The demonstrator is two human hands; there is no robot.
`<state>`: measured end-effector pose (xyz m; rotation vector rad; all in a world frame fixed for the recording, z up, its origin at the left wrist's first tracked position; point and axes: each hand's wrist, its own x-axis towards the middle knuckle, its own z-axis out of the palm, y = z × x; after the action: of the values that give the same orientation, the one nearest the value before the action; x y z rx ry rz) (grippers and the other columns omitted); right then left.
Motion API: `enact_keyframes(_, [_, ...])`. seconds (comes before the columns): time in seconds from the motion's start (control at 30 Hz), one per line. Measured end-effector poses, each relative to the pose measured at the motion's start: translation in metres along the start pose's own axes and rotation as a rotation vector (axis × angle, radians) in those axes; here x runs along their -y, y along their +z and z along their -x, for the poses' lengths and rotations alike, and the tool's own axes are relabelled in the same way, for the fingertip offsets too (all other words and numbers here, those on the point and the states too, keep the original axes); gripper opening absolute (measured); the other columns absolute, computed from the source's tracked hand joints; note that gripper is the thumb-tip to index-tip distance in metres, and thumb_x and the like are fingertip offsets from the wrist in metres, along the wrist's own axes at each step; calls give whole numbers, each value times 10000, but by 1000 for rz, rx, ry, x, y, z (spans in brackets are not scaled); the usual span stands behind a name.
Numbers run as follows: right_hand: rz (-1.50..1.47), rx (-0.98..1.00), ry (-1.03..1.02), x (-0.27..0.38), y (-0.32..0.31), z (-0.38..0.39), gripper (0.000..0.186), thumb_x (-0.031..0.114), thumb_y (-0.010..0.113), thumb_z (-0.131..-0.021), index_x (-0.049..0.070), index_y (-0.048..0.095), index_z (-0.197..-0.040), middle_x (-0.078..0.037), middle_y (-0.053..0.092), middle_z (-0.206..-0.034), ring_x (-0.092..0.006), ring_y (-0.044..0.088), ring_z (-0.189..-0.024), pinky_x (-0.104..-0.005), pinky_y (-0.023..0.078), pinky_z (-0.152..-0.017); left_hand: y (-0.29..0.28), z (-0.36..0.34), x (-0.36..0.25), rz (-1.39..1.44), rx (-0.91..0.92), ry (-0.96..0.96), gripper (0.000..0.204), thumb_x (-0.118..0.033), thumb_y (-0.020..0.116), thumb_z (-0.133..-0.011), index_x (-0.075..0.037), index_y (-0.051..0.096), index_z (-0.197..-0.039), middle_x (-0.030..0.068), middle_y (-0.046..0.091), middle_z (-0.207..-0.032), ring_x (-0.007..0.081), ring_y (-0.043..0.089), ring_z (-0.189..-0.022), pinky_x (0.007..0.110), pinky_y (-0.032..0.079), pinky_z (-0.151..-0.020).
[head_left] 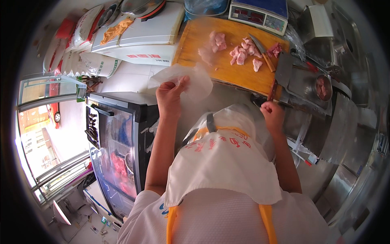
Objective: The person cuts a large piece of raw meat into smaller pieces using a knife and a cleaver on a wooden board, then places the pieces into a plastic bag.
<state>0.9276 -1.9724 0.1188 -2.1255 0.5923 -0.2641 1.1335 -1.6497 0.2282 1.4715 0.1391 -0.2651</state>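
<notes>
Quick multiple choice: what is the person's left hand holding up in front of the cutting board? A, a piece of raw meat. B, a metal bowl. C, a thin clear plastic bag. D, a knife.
C: the left hand grips a thin, see-through plastic bag, while the knife and the raw meat pieces lie on the wooden cutting board.

Wooden cutting board [203, 49] beyond left-hand fingers [178, 83]: raw meat chunks [243, 53], knife [262, 51]; cleaver [282, 71] just past right-hand fingers [268, 106].
</notes>
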Motion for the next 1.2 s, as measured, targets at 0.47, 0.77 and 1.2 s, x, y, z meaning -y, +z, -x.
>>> enact_keyframes(0.47, [512, -13, 386, -152, -75, 84, 173, 114, 747, -787, 108, 793, -954, -113, 765, -904, -300, 748, -878, -417, 575, -786, 21, -3, 14, -103, 120, -74, 212, -89, 844, -902, 10, 732, -1051, 69, 762, -974, 120, 687, -820, 274, 542, -789])
enact_keyframes(0.77, [207, 1, 1, -65, -79, 44, 243, 59, 700, -912, 56, 737, -1152, -89, 742, -1153, -167, 727, -1016, -303, 562, -901, 43, 7, 8, -444, 180, -46, 242, -104, 898, -833, 4, 708, -936, 21, 720, -864, 68, 621, -751, 235, 496, -683])
enact_keyframes(1.2, [-772, 386, 163, 175, 48, -64, 156, 106, 746, -957, -47, 754, -991, -30, 739, -849, -79, 652, -757, -241, 516, -702, 63, 19, -15, -551, 381, 21, 233, -117, 862, -839, -57, 637, -836, -41, 599, -753, 40, 546, -692, 242, 466, -619])
